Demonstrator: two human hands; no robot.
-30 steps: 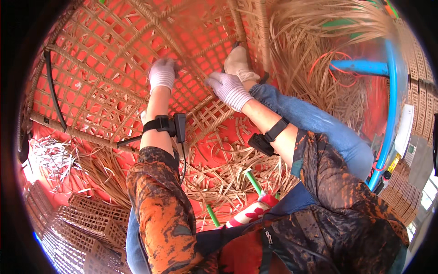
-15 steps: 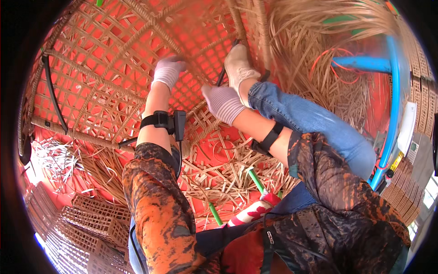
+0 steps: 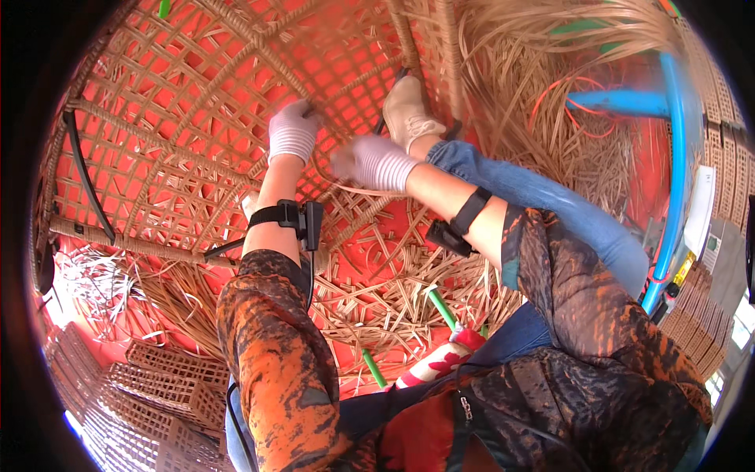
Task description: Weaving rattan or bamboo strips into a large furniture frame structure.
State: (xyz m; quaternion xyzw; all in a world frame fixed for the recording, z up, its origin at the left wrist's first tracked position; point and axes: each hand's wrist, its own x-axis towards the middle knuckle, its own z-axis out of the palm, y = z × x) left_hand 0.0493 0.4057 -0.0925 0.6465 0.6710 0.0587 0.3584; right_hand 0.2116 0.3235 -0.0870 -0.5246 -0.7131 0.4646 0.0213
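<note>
A large openwork frame of woven cane (image 3: 212, 118) with thick wrapped ribs stands in front of me. My left hand (image 3: 293, 132), in a pale striped glove, has its fingers curled closed at one of the wrapped ribs near the middle. To its right, my right hand (image 3: 379, 164), gloved alike, is closed with its fingertips blurred by motion. A thin pale cane strip (image 3: 366, 191) curves out below the right hand and appears to run from its fingers. The fingertips of both hands are partly hidden or smeared.
My shoe (image 3: 409, 114) rests against the frame. Long loose cane strips (image 3: 543, 94) hang at the upper right near a blue pipe (image 3: 676, 181). Cut scraps (image 3: 393, 291) litter the red floor. Stacked woven panels (image 3: 161, 385) lie at lower left, green sticks (image 3: 373, 368) near my lap.
My left hand has shifted slightly down against the frame's rib. The right hand has turned and moved a little left, and a curved cane strip now shows beneath it.
</note>
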